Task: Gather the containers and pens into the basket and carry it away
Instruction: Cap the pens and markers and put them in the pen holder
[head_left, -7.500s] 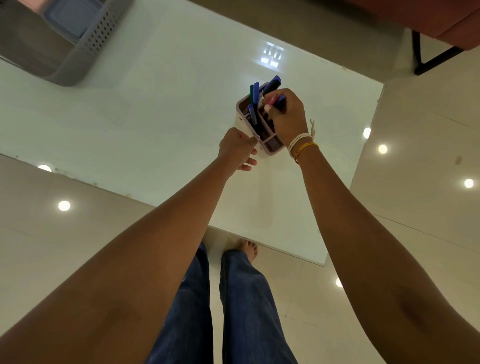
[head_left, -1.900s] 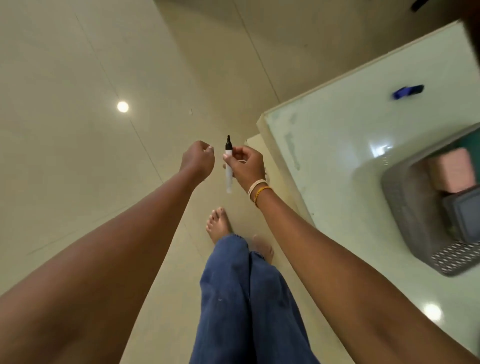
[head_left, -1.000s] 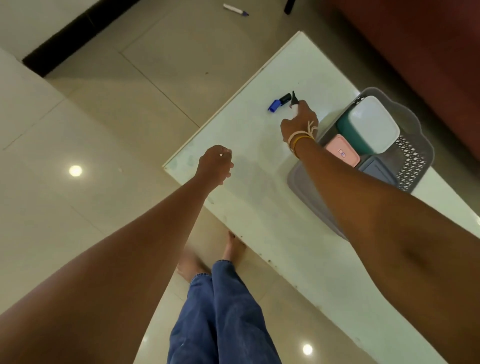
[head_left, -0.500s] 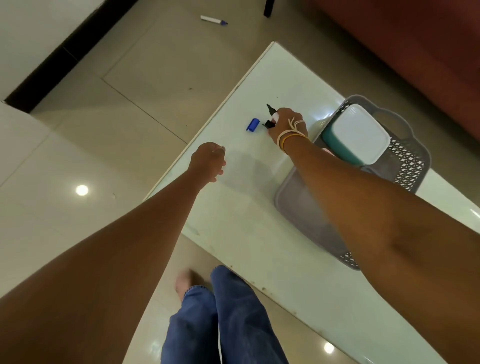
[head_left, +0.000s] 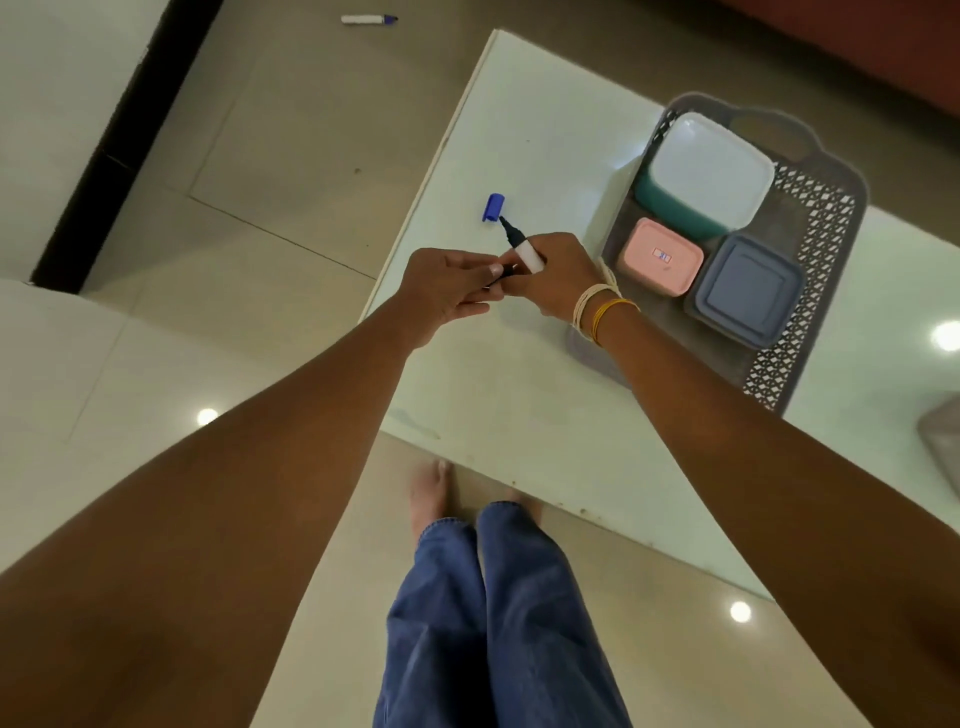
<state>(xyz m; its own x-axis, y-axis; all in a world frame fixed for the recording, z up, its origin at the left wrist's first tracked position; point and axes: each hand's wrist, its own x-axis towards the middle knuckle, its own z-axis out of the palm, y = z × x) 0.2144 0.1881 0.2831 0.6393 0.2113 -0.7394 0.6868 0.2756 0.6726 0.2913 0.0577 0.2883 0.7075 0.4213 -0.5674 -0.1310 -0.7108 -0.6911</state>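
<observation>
The uncapped marker (head_left: 522, 249) is pinched in the right hand (head_left: 561, 278), held just above the worktop (head_left: 519, 389) on the side of the basket (head_left: 826, 218) nearest the worktop's outer edge. Its black tip points away from the basket towards the loose blue cap (head_left: 493, 207), which lies on the worktop just past the tip, not touching it. The barrel is white with a dark band by the fingers.

Half a second ago the left hand (head_left: 447, 291) hung curled and apart over the worktop's edge; now it has come across to meet the right, and its fingertips pinch a small dark piece, probably a black cap, though too little shows to be sure. A second ago the right hand was reaching down by the blue cap; since then it has lifted the marker clear. That suggests the marker is being capped before it goes in, so gathering is not finished.

Inside the basket sit three lidded containers: a teal one with a pale lid (head_left: 709, 174) at the far end, a pink one (head_left: 661, 255) and a grey-blue one (head_left: 744, 288) side by side nearer the person. Another marker (head_left: 369, 20) lies on the floor, well away from the basket, beyond the worktop's far corner.
</observation>
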